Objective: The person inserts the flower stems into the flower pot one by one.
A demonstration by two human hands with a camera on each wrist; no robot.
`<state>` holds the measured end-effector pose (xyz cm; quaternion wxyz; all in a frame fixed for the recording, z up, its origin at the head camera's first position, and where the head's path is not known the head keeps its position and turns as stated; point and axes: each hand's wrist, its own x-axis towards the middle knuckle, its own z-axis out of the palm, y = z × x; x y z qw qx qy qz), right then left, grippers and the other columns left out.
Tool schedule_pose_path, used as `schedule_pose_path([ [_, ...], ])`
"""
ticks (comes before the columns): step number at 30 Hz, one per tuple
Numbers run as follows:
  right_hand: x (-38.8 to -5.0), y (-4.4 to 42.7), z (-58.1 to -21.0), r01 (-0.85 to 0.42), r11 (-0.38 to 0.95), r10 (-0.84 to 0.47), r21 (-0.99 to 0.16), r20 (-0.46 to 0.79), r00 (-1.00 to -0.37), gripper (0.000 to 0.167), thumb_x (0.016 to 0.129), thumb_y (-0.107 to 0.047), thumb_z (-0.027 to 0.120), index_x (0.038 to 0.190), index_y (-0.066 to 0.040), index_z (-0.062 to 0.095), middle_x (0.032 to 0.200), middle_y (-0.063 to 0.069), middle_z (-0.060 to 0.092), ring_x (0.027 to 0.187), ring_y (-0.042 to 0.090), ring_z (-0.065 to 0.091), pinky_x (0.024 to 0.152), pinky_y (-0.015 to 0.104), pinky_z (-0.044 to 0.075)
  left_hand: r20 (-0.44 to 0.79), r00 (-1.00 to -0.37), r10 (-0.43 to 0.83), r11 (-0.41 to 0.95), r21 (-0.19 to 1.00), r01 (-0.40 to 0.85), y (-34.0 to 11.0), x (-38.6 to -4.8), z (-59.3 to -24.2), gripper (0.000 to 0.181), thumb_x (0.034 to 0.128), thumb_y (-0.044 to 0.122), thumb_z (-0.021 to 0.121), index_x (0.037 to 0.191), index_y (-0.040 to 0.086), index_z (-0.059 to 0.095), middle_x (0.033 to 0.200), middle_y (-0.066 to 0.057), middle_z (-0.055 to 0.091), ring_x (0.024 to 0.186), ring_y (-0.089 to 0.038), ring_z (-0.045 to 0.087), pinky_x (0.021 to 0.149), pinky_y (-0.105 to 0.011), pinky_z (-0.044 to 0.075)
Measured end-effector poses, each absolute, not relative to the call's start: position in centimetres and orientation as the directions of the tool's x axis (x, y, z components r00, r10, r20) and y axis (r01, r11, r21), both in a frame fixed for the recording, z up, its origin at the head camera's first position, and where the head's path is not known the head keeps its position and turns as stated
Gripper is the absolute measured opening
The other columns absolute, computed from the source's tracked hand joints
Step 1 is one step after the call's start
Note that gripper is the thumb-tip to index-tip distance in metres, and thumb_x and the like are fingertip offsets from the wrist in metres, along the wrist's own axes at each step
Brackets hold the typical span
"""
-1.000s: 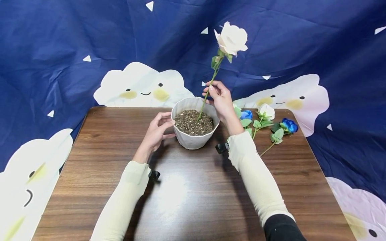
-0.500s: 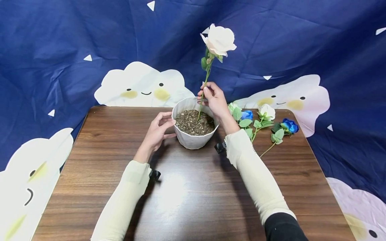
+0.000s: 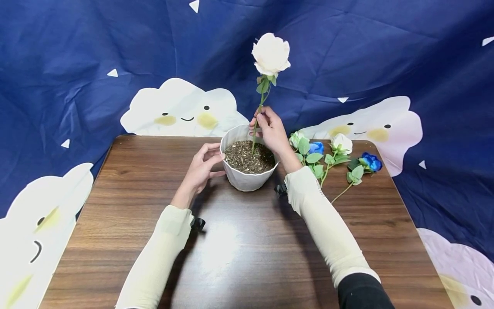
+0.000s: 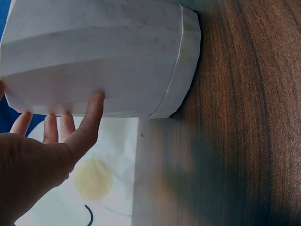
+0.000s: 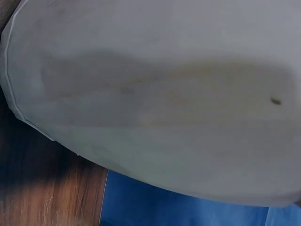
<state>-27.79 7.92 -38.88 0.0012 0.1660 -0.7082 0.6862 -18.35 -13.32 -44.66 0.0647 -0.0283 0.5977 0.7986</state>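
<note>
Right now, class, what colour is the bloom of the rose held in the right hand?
The rose bloom is creamy white, best seen in the head view.

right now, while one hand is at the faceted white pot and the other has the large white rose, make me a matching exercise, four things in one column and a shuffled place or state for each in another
Column one
1. person's left hand
2. person's right hand
3. faceted white pot
4. dark blue rose

Column two
A. holds dark brown soil
B. lies on the brown wood-grain table
C. pinches the green stem of the large white rose
D. touches the pot's side

Right pairs: 1-D, 2-C, 3-A, 4-B
</note>
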Motion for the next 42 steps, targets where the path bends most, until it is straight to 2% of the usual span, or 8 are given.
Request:
schedule_pose_path([
  [7,-27.65,7.69,-38.91,-0.237,0.023,-0.253,-0.971,0.224,-0.941,0.018,0.108,-0.011,0.044,0.111,0.005,0.052,0.085,0.006,0.062,0.078,0.033,0.068,0.071,0.046,0.062,-0.122,-0.990,0.066,-0.273,0.952,-0.135,-13.36,-18.39,-44.40,0.047,0.0964,0.005,0.064,0.140,0.001,0.048,0.123,-0.013,0.050,0.106,-0.019,0.057,0.091,-0.058,0.057],
  [14,-27.76,7.43,-39.33,-0.227,-0.043,-0.228,-0.973,0.231,-0.946,0.019,0.107,-0.008,0.045,0.111,0.010,0.052,0.085,0.008,0.062,0.082,0.038,0.066,0.082,0.064,0.058,-0.123,-0.990,0.067,-0.266,0.954,-0.136,-13.44,-18.26,-44.24,0.047,0.0968,0.005,0.063,0.141,0.000,0.048,0.126,-0.016,0.048,0.106,-0.020,0.058,0.092,-0.058,0.057],
  [21,-27.77,7.45,-39.67,-0.229,-0.021,-0.217,-0.973,0.228,-0.949,0.022,0.107,-0.007,0.046,0.112,0.014,0.051,0.084,0.008,0.062,0.080,0.030,0.068,0.077,0.049,0.064,-0.126,-0.990,0.067,-0.262,0.955,-0.139,-13.61,-18.11,-44.46,0.048,0.0971,0.006,0.063,0.142,0.001,0.047,0.123,-0.013,0.049,0.109,-0.023,0.056,0.091,-0.056,0.058],
  [26,-27.70,7.52,-39.63,-0.220,-0.023,-0.230,-0.975,0.219,-0.948,0.021,0.107,-0.005,0.046,0.111,0.015,0.052,0.082,0.009,0.063,0.077,0.031,0.069,0.075,0.051,0.063,-0.118,-0.990,0.071,-0.265,0.955,-0.133,-13.56,-18.10,-44.52,0.049,0.0971,0.007,0.063,0.142,0.001,0.047,0.125,-0.014,0.049,0.110,-0.024,0.056,0.091,-0.055,0.058],
  [33,-27.46,7.66,-39.62,-0.190,-0.053,-0.254,-0.980,0.197,-0.947,0.015,0.106,-0.005,0.047,0.103,0.008,0.054,0.082,0.010,0.065,0.069,0.017,0.070,0.072,0.046,0.064,-0.121,-0.990,0.068,-0.265,0.955,-0.135,-13.44,-18.13,-44.48,0.048,0.0970,0.006,0.063,0.142,0.000,0.047,0.124,-0.013,0.049,0.109,-0.024,0.056,0.091,-0.056,0.058],
  [36,-27.41,7.72,-39.65,-0.191,-0.062,-0.248,-0.980,0.200,-0.948,0.015,0.106,-0.005,0.048,0.105,0.009,0.054,0.083,0.011,0.065,0.072,0.021,0.070,0.073,0.047,0.064,-0.119,-0.990,0.072,-0.268,0.954,-0.134,-13.35,-18.20,-44.51,0.048,0.0968,0.006,0.064,0.141,0.000,0.047,0.123,-0.013,0.050,0.108,-0.023,0.057,0.092,-0.056,0.058],
  [40,-27.43,7.72,-39.63,-0.210,-0.020,-0.225,-0.977,0.209,-0.952,0.017,0.106,-0.006,0.048,0.107,0.009,0.054,0.086,0.013,0.066,0.077,0.031,0.071,0.067,0.039,0.065,-0.120,-0.990,0.077,-0.271,0.953,-0.137,-13.25,-18.26,-44.56,0.048,0.0967,0.006,0.064,0.141,0.001,0.047,0.123,-0.013,0.050,0.108,-0.022,0.057,0.092,-0.056,0.058],
  [42,-27.55,7.67,-39.62,-0.227,0.014,-0.219,-0.974,0.219,-0.951,0.018,0.107,-0.006,0.048,0.108,0.010,0.055,0.089,0.015,0.067,0.079,0.031,0.071,0.064,0.035,0.064,-0.121,-0.990,0.076,-0.273,0.952,-0.137,-13.21,-18.30,-44.61,0.048,0.0966,0.006,0.064,0.141,0.001,0.047,0.123,-0.012,0.050,0.108,-0.022,0.057,0.092,-0.056,0.058],
])
